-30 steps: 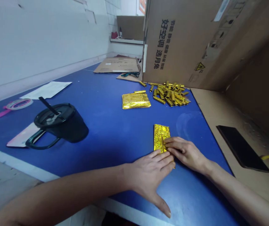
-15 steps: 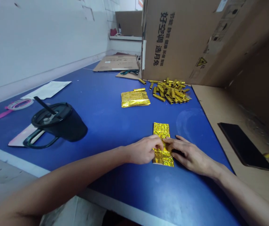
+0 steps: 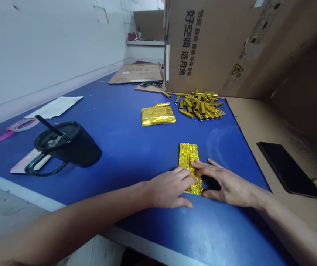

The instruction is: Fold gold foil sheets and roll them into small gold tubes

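Observation:
A flat, shiny gold foil sheet (image 3: 188, 152) lies lengthwise on the blue table, with a line running along its middle. My left hand (image 3: 172, 187) rests over its lower left part, fingers bent a little and thumb held apart; the palm hides that side of the sheet. On the right edge, my right hand (image 3: 221, 181) touches the foil with its fingertips, fingers spread, its thumb by the lower right corner. Farther back lies a stack of gold foil sheets (image 3: 158, 116) with a small gold foil roll (image 3: 163, 104) behind it.
Many gold foil rolls (image 3: 203, 107) are heaped before a big cardboard box (image 3: 211, 48). At left stand a dark lidded mug (image 3: 83, 147) with a straw, a tape roll (image 3: 24, 125) and white paper (image 3: 55, 106). A black phone-like slab (image 3: 290, 170) lies right, on cardboard.
My left hand has moved slightly toward me and opened out from a pinch, its thumb now apart. My right thumb has shifted down to the sheet's lower corner. The view has shifted slightly.

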`<state>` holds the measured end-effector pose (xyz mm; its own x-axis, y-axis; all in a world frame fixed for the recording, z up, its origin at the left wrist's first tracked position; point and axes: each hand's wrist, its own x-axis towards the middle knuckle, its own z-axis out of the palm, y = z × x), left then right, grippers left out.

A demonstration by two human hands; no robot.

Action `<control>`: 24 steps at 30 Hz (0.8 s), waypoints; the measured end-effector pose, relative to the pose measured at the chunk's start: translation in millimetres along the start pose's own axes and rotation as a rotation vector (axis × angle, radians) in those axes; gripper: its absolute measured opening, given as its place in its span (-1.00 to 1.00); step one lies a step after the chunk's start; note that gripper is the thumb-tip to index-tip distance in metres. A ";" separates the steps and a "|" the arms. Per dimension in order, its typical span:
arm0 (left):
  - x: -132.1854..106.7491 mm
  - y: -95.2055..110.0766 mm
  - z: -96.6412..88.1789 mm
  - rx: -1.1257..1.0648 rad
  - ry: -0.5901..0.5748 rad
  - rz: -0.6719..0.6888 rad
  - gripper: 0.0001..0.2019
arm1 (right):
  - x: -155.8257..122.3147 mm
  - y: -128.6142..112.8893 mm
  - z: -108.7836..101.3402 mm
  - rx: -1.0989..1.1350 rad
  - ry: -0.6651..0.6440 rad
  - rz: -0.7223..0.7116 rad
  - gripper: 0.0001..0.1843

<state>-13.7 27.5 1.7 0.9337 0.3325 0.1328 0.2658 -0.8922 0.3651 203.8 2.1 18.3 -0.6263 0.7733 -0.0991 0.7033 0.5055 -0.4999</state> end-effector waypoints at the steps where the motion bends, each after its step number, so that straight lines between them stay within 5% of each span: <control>1: 0.7 0.6 1.6 0.031 0.001 -0.002 -0.55 | 0.0 -0.2 -0.1 0.005 0.003 0.001 -0.53; 12: 3.3 3.3 11.1 0.233 0.073 0.052 -0.84 | 0.4 -0.8 0.0 0.035 0.000 0.012 -0.50; 24: 7.2 2.3 8.7 0.153 0.118 -0.020 -0.82 | -2.8 -2.3 3.4 -0.003 0.001 0.003 -0.44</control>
<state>-4.3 25.2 -4.5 0.8959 0.3757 0.2372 0.3255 -0.9183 0.2251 202.8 -2.5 16.9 -0.6239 0.7751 -0.1000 0.7062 0.5044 -0.4968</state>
